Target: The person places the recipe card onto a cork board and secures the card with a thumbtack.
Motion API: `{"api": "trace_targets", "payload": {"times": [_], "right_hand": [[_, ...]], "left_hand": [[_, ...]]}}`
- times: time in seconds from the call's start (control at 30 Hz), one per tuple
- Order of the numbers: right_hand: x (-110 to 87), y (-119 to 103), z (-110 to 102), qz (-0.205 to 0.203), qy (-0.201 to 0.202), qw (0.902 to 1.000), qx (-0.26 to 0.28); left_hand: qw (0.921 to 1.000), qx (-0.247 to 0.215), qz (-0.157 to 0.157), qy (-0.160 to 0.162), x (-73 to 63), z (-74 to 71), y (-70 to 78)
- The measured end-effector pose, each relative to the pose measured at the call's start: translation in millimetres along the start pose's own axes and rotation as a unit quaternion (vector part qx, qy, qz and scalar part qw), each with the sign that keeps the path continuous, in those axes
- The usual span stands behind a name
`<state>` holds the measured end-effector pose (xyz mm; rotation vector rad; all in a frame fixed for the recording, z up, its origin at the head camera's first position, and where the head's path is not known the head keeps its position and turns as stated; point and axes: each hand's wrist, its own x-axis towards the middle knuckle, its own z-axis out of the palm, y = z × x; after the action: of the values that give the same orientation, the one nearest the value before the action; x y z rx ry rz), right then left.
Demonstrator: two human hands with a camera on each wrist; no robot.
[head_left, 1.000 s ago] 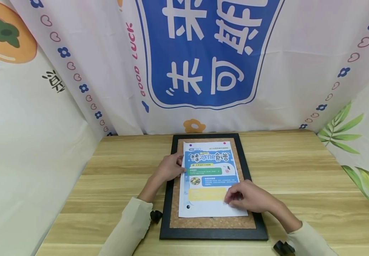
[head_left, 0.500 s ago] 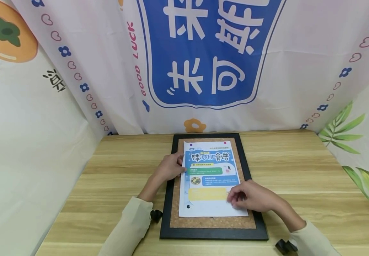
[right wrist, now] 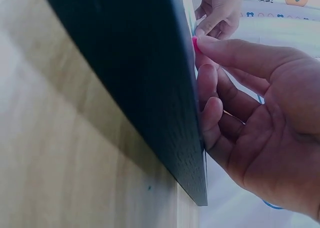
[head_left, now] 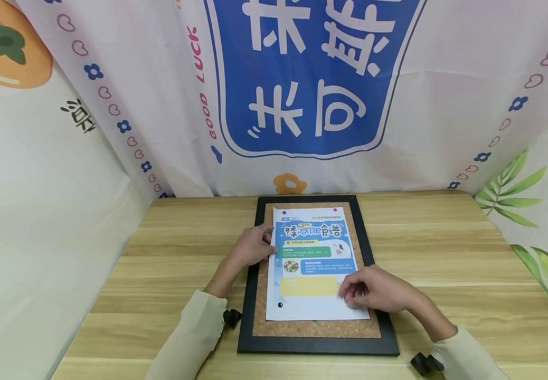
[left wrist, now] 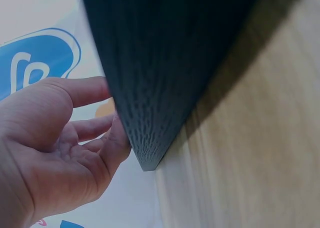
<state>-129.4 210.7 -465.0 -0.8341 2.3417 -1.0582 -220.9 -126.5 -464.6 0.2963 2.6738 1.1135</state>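
Observation:
A printed poster (head_left: 312, 311) lies on a cork board (head_left: 317, 330) with a black frame. Pins show at three of its corners: purple (head_left: 284, 212) at top left, pink (head_left: 334, 210) at top right, black (head_left: 280, 304) at bottom left. My left hand (head_left: 252, 246) rests at the poster's left edge, thumb and fingers spread and touching the board's face. Over the poster's lower right part, my right hand (head_left: 379, 289) pinches a pink push pin (right wrist: 195, 43) between thumb and index finger, as the right wrist view shows. The pin's tip is hidden there.
The board lies on a wood-grain table (head_left: 445, 253). A white printed curtain (head_left: 445, 105) hangs behind the table's far edge, with more printed cloth at both sides. Black wrist devices (head_left: 232, 318) sit near both sleeves.
My right hand has shifted slightly to the right over the poster's lower right part. My left hand stays at the left edge. The head view has tilted a little.

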Motion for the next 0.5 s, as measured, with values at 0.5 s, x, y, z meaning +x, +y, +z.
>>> {"api": "trace_targets", "payload": {"times": [0.5], "right_hand": [[0.7,-1.1,2.9,0.009,0.004,0.9999,0.006]], "left_hand": [[1.0000,0.000,-0.007,0.001,-1.3,-1.1,3.1]]}}
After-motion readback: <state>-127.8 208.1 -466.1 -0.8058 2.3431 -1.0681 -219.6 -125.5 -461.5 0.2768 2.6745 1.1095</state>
